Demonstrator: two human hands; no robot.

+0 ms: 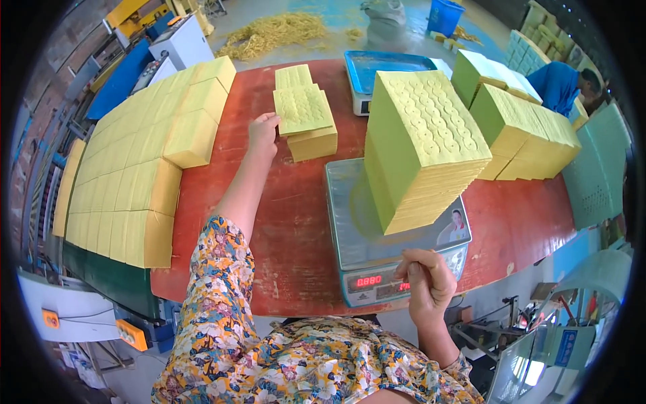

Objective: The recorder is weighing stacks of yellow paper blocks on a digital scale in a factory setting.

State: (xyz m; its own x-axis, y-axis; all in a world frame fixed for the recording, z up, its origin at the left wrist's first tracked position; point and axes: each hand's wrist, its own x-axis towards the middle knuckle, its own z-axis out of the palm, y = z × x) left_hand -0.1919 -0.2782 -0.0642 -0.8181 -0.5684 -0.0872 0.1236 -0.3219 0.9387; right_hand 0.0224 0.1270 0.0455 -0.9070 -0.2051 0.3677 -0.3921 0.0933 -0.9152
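L hand (262,131): upper ctr-left of frame, arm stretched well fwd, our L forearm (245,185) slanting up & right from the flowered sleeve (222,269)
L grip: thumb & fingers pinched on L edge of the top sheets (303,108), yellow, w/ embossed rings
Short stack (315,143): upper ctr, under those sheets, which sit askew & overhang it
R hand (431,286): lower ctr-right, elbow bent, wrist up, by front edge of scale (363,232); can't tell if touching
R grip: fingers curled in loosely, thumb close to index, we see nothing held
Tall stack (431,135): ctr-right, upright on scale, red display (369,281) lit
Table (289,222): red, mid-frame, under our scale & short stack
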